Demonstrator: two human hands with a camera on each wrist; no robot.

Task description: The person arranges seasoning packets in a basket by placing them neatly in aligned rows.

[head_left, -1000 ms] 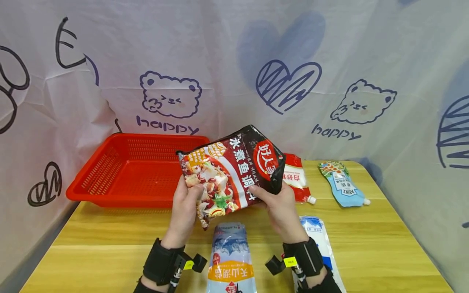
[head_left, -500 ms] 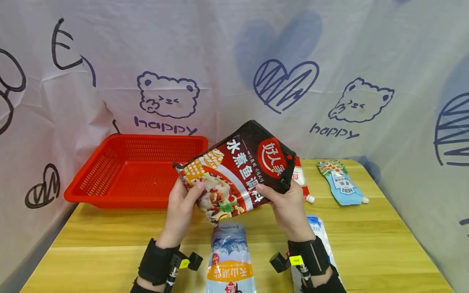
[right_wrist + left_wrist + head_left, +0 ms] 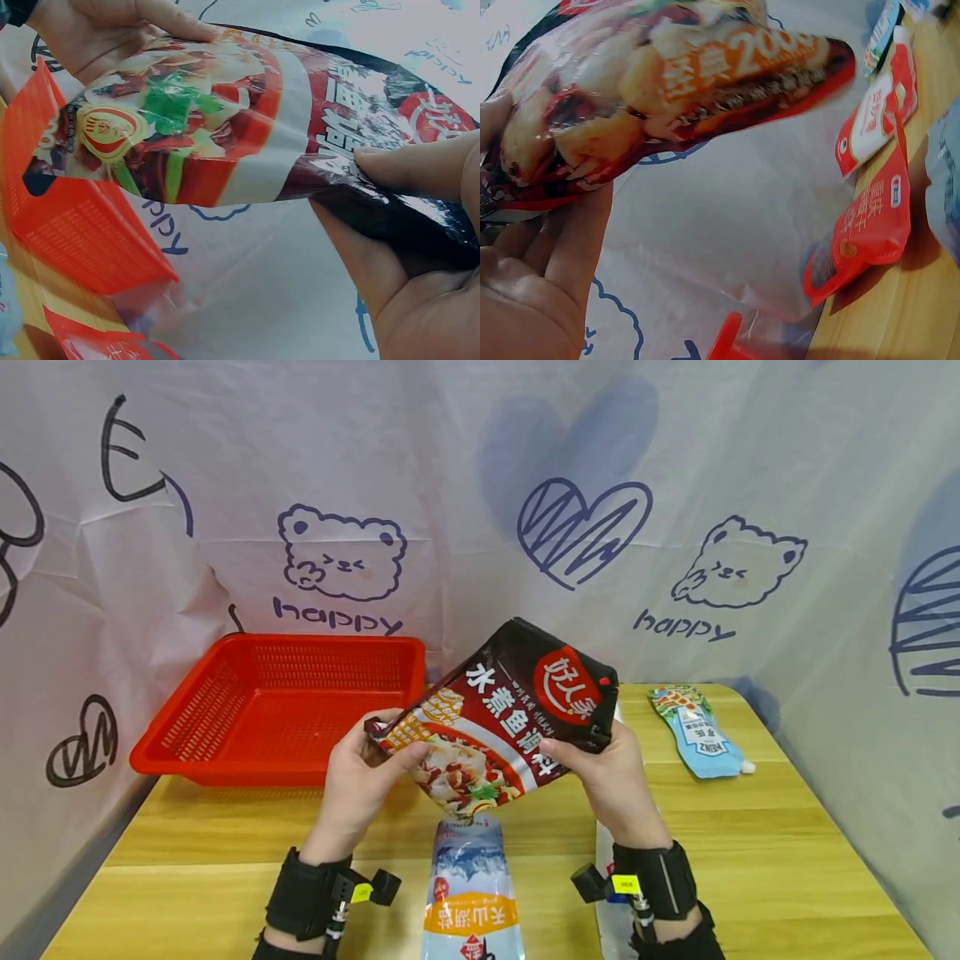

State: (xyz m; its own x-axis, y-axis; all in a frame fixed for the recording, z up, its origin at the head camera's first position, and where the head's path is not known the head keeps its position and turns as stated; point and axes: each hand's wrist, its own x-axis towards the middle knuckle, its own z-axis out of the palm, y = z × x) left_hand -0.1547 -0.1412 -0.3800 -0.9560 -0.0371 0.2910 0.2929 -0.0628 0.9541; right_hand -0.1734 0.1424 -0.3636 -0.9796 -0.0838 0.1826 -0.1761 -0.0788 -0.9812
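Observation:
Both hands hold a black and dark-red seasoning packet (image 3: 502,718) with a picture of a fish dish, tilted in the air above the table. At its left end, my left hand (image 3: 356,781) pinches it, thumb on the front. My right hand (image 3: 615,781) grips the right end, its thumb (image 3: 416,166) pressed on the printed face and fingers behind. Below the packet lies a blue and orange salt bag (image 3: 472,889). A white bag (image 3: 611,922) is partly covered by the right wrist.
A red plastic basket (image 3: 247,770) stands at the back left. At the back right lies a light-blue Heinz spout pouch (image 3: 703,739). The left wrist view shows a red and white spout pouch (image 3: 877,112) and another red pouch (image 3: 874,217) on the table.
The packet has shifted right and tilted slightly, and now hides the red and white pouch in the head view. My right hand has moved right; my left hand has moved a little left.

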